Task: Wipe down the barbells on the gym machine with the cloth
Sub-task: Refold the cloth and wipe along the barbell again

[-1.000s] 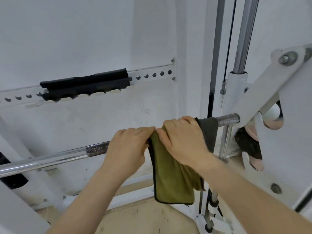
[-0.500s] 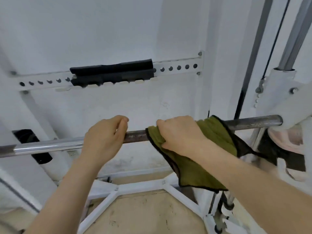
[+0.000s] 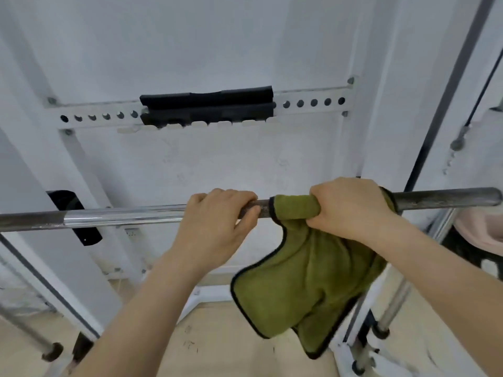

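On the barbell [image 3: 122, 215], gripping bare rigid steel with left hand [image 3: 215, 224], clamping limp green cloth [image 3: 307, 281] round it with right hand [image 3: 351, 210], probably best fully wrapped.

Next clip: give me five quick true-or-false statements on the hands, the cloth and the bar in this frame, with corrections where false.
1. The right hand grips the green cloth wrapped round the barbell. True.
2. The left hand holds a corner of the cloth. False: it grips the bare bar just left of the cloth, with a strip of bar showing between them.
3. Most of the cloth hangs below the bar. True.
4. The cloth is blue with a white edge. False: it is green with a dark edge.
5. A black pad sits on the perforated rail above the bar. True.
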Demonstrator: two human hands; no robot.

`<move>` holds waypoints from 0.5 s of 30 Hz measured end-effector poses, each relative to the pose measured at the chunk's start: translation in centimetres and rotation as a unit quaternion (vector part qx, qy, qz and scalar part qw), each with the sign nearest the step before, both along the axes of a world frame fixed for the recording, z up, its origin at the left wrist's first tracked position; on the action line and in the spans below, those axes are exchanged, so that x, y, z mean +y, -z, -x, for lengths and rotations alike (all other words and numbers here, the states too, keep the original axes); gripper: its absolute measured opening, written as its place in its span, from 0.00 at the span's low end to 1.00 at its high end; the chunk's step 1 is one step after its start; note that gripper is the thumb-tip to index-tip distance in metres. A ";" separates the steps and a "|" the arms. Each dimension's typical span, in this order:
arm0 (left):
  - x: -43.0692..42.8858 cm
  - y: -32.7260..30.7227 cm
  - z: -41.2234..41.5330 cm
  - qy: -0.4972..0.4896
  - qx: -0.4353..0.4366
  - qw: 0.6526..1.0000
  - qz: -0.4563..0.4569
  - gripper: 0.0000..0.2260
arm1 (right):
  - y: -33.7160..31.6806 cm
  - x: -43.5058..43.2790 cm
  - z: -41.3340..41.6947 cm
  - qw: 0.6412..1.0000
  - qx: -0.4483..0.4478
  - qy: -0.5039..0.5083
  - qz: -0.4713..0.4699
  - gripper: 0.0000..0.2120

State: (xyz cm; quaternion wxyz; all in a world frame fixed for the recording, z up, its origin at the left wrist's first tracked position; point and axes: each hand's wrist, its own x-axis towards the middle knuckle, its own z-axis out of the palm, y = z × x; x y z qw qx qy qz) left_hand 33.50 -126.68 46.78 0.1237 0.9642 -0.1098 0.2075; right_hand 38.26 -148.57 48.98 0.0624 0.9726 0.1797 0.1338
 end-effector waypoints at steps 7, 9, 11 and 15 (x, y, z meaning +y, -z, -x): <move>-1.7 -0.2 0.5 0.013 -0.052 0.990 0.130 0.21 | 0.9 9.5 2.0 0.990 -0.040 -0.105 -0.087 0.08; -3.8 -0.7 0.5 0.015 -0.056 0.996 0.070 0.22 | 1.3 6.4 1.0 0.990 -0.049 -0.118 -0.061 0.11; -6.6 -0.9 0.2 0.044 -0.036 0.998 -0.021 0.26 | 2.0 1.8 -0.1 0.989 -0.103 -0.099 -0.048 0.17; -13.4 0.9 -0.5 0.118 -0.068 0.983 -0.121 0.31 | 3.2 -7.9 -1.1 0.986 -0.168 -0.009 -0.018 0.16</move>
